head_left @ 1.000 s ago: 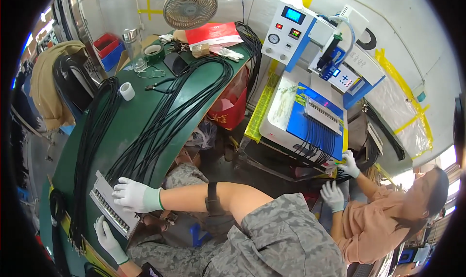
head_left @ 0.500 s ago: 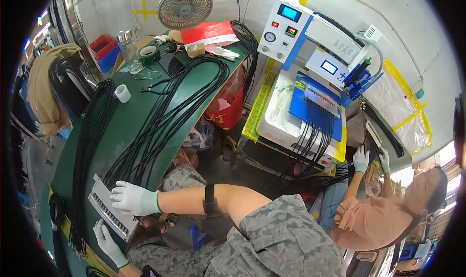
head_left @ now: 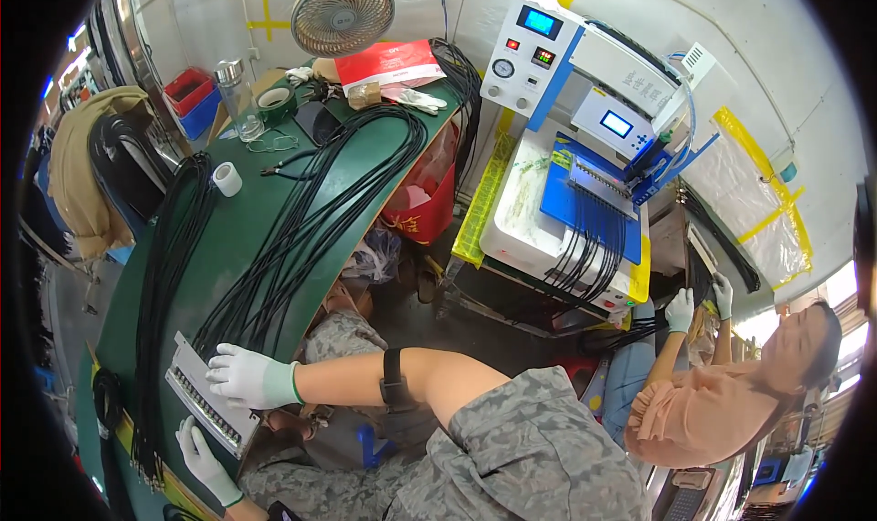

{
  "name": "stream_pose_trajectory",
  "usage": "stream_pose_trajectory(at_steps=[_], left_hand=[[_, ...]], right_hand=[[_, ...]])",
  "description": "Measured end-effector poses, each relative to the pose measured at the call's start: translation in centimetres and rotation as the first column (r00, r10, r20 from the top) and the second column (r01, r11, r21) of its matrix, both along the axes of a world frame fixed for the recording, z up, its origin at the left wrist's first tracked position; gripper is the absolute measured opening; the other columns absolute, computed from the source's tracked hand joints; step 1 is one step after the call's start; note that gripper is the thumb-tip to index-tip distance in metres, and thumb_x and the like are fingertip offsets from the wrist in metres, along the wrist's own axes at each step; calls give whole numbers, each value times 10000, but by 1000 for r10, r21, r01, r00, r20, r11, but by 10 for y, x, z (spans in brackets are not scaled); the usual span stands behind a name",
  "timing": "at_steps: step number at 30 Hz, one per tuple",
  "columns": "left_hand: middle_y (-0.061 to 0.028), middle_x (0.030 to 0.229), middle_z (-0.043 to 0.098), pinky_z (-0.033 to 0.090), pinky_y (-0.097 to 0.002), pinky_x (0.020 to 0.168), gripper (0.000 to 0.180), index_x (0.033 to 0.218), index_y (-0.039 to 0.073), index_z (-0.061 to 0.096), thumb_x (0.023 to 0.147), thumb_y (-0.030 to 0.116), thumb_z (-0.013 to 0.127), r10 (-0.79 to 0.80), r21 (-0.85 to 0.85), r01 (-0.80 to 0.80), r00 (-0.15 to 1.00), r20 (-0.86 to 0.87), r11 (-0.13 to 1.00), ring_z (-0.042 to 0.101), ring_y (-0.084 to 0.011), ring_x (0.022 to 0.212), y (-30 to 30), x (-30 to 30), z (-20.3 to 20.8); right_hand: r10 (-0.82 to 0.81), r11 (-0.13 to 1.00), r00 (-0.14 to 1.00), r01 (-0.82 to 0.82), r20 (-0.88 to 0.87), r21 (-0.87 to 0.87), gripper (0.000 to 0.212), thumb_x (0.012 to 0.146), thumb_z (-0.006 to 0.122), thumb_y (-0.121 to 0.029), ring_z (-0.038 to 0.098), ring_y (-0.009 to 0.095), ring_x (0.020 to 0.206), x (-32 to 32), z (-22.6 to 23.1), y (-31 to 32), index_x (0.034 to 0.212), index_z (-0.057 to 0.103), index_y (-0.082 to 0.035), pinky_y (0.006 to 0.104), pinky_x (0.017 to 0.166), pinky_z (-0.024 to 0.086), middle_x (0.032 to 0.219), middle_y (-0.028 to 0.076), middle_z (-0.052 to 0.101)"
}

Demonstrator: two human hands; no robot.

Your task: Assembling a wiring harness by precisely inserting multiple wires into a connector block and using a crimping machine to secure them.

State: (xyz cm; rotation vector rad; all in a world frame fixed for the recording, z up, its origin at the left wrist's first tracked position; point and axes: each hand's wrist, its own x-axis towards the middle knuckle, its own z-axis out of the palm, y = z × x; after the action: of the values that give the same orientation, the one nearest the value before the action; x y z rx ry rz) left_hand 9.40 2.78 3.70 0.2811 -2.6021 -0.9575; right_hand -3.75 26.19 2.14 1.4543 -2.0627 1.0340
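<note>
My right hand, in a white glove, rests over a silvery metal strip fixture with a row of small slots and parts. Its fingers are extended and slightly bent on the plate, with nothing plainly gripped. Below it, my left hand, gloved too, lies beside the fixture's near edge, its fingers apart. Whether the left fingertips touch the metal I cannot tell. Long black cables run in a looped bundle from the far end of the green table toward my right hand. A second bundle of black cables lies left of the fixture.
Pliers, a white roll, green tape and a fan are farther back. Right of the table stands a benchtop machine holding a similar fixture with cables. A gloved co-worker sits beside it.
My hands and the fixture keep their places. On the benchtop machine, the blue and black tool head has shifted left along the fixture. The co-worker's head has moved slightly.
</note>
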Motion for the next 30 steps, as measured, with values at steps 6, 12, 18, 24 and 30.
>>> stream_pose_trajectory(at_steps=[6,12,18,24,30], left_hand=[[-173,1179,630,296,-390,1105,304,1142,-70,615,995,161,482,21,10,-21,1000,11,1000,525,-277,1178,1,2,-1],[-169,1173,629,314,-388,1086,298,1136,-69,617,992,157,488,9,12,-9,1000,0,1000,525,-282,1167,5,1,-2],[-161,1161,632,328,-387,1071,270,1116,-60,631,983,129,492,-2,26,2,1000,-5,1000,538,-283,1143,19,-10,7],[-131,1064,661,391,-385,1022,159,1020,-8,684,901,39,590,111,110,-97,984,-136,989,576,-266,1072,26,4,23],[-98,1004,685,428,-383,992,131,962,72,716,846,115,673,51,-191,-106,960,-275,976,616,-272,1004,32,7,15]], right_hand=[[-27,999,999,26,-40,-39,275,757,678,-285,524,243,1098,1,-4,-2,964,692,-104,448,1041,327,1074,53,620],[-27,999,999,26,-42,-37,271,750,679,-284,525,244,1089,0,-4,1,949,690,-101,445,1038,330,1063,55,618],[-15,1000,999,13,-47,-28,266,740,683,-277,524,253,1091,-6,7,11,931,676,-93,439,1027,338,1064,69,618],[107,994,994,-107,5,-20,299,755,667,-232,544,298,1116,-2,27,5,1005,631,-71,459,986,390,1132,129,612],[116,991,993,-117,13,64,309,777,663,-203,568,316,1076,2,34,9,1048,636,-57,466,959,403,1103,128,624]])
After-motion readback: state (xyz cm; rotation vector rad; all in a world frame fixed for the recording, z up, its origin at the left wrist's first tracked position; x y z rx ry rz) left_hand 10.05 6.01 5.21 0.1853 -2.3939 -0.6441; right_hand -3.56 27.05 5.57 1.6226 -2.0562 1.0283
